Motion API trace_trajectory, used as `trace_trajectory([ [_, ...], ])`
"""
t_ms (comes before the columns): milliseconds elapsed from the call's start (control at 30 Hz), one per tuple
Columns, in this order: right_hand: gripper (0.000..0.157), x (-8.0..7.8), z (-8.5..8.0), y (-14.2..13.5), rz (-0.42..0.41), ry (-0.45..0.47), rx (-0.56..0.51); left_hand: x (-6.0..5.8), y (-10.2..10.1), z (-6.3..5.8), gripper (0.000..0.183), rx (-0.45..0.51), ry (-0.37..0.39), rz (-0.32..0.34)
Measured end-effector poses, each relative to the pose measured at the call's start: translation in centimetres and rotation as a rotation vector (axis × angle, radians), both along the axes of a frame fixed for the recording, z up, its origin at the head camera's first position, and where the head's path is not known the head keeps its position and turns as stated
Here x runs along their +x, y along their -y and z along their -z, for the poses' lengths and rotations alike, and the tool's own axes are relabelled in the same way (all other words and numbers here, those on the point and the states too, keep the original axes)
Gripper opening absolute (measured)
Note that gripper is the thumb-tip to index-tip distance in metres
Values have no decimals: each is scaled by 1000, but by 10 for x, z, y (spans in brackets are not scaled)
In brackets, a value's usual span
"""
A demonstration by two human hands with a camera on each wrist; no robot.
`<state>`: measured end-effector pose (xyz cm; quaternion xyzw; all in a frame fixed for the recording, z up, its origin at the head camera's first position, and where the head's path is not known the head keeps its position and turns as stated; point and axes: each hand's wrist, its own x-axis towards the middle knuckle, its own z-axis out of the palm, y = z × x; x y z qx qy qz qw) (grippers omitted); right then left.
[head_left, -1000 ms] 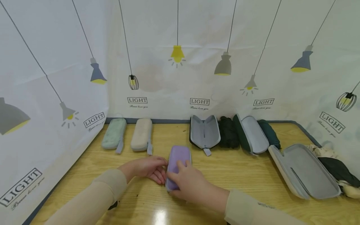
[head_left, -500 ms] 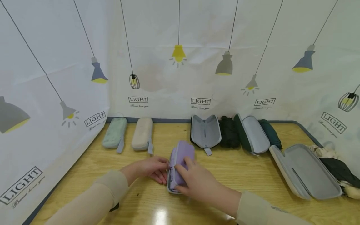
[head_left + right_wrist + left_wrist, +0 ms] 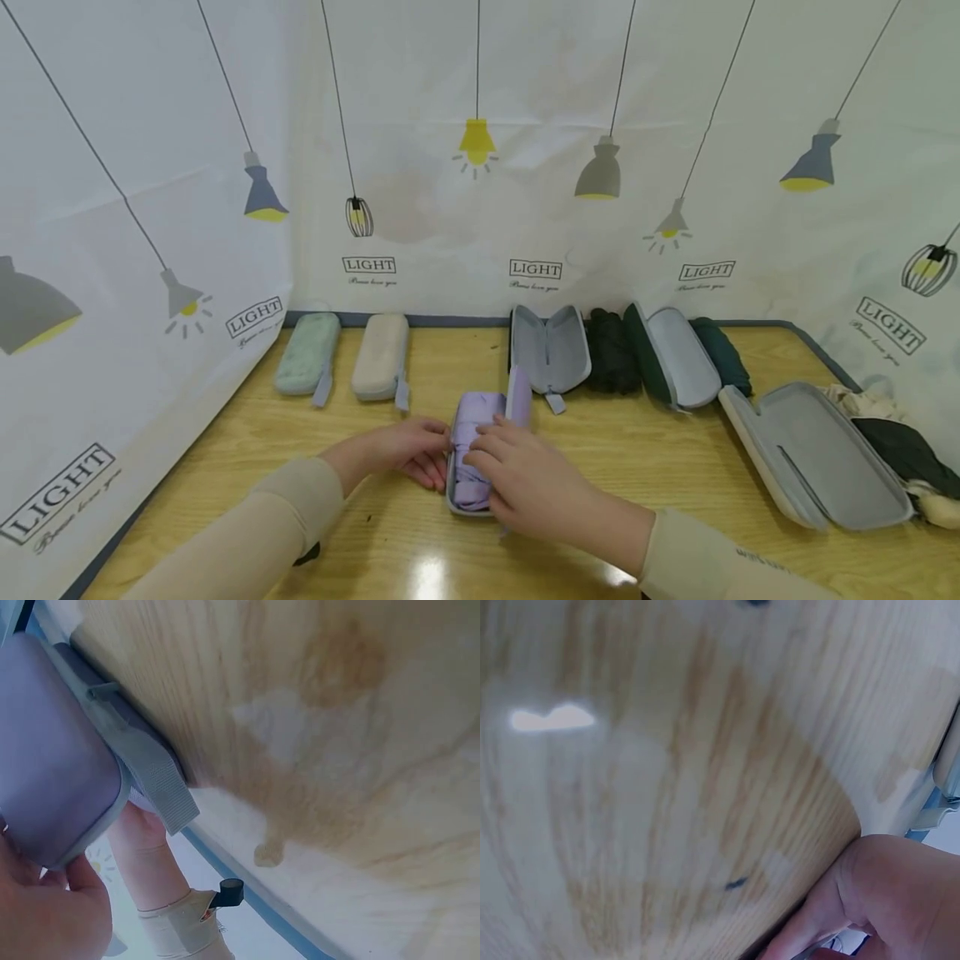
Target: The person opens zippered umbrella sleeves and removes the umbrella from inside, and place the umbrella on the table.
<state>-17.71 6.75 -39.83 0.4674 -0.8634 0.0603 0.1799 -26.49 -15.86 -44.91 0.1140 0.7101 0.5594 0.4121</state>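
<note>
A small purple zip case (image 3: 519, 400) lies on the wooden table in front of me, its lid swung up on the right side. Inside the grey-rimmed base sits a folded lavender fabric bundle (image 3: 474, 433). My right hand (image 3: 536, 479) holds the raised lid, fingers over its inner side; in the right wrist view the thumb and fingers grip the lid's edge, and a grey pull strap (image 3: 157, 776) hangs from the case. My left hand (image 3: 408, 450) rests against the base's left side with relaxed fingers. In the left wrist view only part of the left hand (image 3: 885, 892) shows.
Closed mint (image 3: 307, 354) and cream (image 3: 380, 358) cases stand at back left. Behind the purple lid lies an open black case (image 3: 551, 350), with a black bundle (image 3: 612, 354), an open green case (image 3: 678, 358), and a dark green bundle (image 3: 722, 357). A large open beige case (image 3: 832, 467) lies right.
My right hand has swung the purple case's lid up and over to the right, uncovering the lavender bundle. My left hand has stayed at the case's left side.
</note>
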Motion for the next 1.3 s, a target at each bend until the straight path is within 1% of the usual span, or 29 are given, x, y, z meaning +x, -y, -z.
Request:
trace_trajectory([
  [67, 25, 1, -3, 2, -4, 6, 50, 0, 0, -1, 20, 3, -7, -4],
  [133, 19, 1, -4, 3, 16, 25, 96, 1, 0, -1, 19, -2, -18, -9],
  [200, 13, 2, -5, 4, 63, 58, 120, 1, 0, -1, 18, -4, -24, -9],
  [267, 11, 1, -5, 5, 130, 100, 122, 1, 1, 0, 17, 3, -18, -4],
  [367, 16, 0, -6, 5, 231, 163, 88, -1, 3, 0, 15, 24, 13, 19],
  [467, 29, -3, -5, 5, 314, 189, 76, -4, 5, 0, 14, 54, 51, 56],
  [567, 41, -4, -2, 8, 399, 207, 100, -6, 8, 0, 16, 85, 70, 96],
  [700, 55, -5, 2, 16, 496, 231, 155, -8, 12, 3, 16, 124, 82, 127],
  [800, 60, -7, 4, 22, 543, 239, 184, -8, 15, 4, 14, 147, 94, 131],
  [900, 61, -9, 5, 27, 562, 279, 181, -7, 16, 4, 13, 161, 101, 130],
  [967, 61, -11, 5, 30, 566, 333, 158, -7, 16, 4, 13, 166, 108, 127],
  [1033, 62, -13, 6, 34, 568, 421, 124, -7, 16, 4, 12, 167, 109, 126],
  [1167, 71, -17, 11, 39, 592, 617, 30, -6, 17, 3, 11, 162, 118, 122],
  [1233, 74, -19, 14, 41, 602, 671, -8, -6, 16, 3, 11, 156, 121, 119],
  [1300, 80, -19, 16, 42, 609, 691, -27, -6, 16, 2, 11, 149, 121, 115],
])
